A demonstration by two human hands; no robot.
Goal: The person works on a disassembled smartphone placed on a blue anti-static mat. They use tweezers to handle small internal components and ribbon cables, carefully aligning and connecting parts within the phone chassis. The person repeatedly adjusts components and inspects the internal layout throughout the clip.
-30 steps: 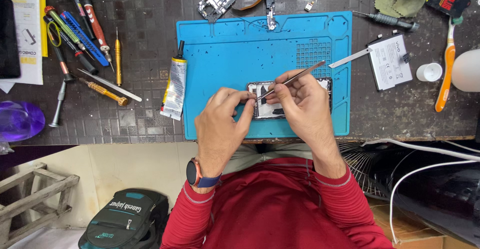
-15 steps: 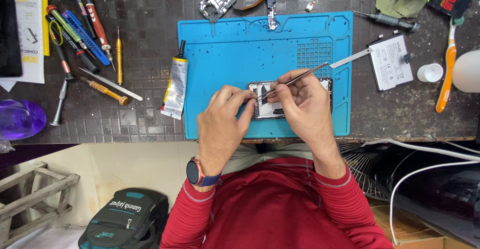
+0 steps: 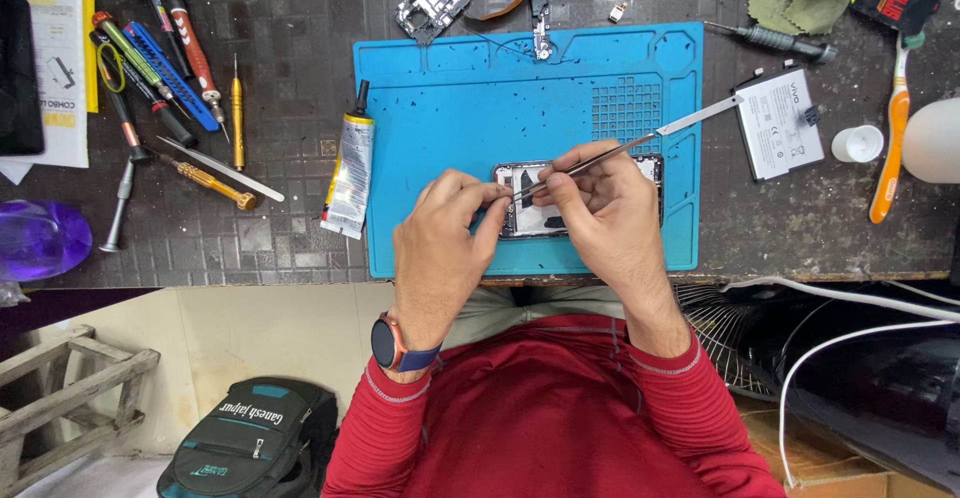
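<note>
Item, bench at present: the left hand (image 3: 440,248), wearing a dark wristwatch with an orange rim (image 3: 392,344), is pinching the left edge of the opened rectangular phone body with exposed silver and black innards (image 3: 540,208), fingers curled and pressed together on its rim; the right hand (image 3: 600,213) is gripping thin steel tweezers (image 3: 640,143) between thumb and forefingers, the tip resting inside the phone's upper left part, the long handle angling up and to the right; against the pictures of a moment ago, both hands are keeping almost the same places, the tweezers' tip shifting only slightly within the same corner, which suggests fine work at one spot is continuing rather than a part coming free; whether anything is caught in the tip cannot be told; the phone body is lying near the front edge of the bright blue silicone repair mat (image 3: 450,108), itself lying on the dark tiled benchtop (image 3: 290,238); just left of the mat, a silver glue tube with black nozzle (image 3: 348,173); further left, well apart, a yellow-handled screwdriver (image 3: 212,180) among other loose tools; right of the mat, a flat white rectangular battery (image 3: 778,123), a small white cap (image 3: 858,143) and an orange-handled toothbrush (image 3: 890,148); above the mat, a stripped metal phone frame (image 3: 432,0)
</note>
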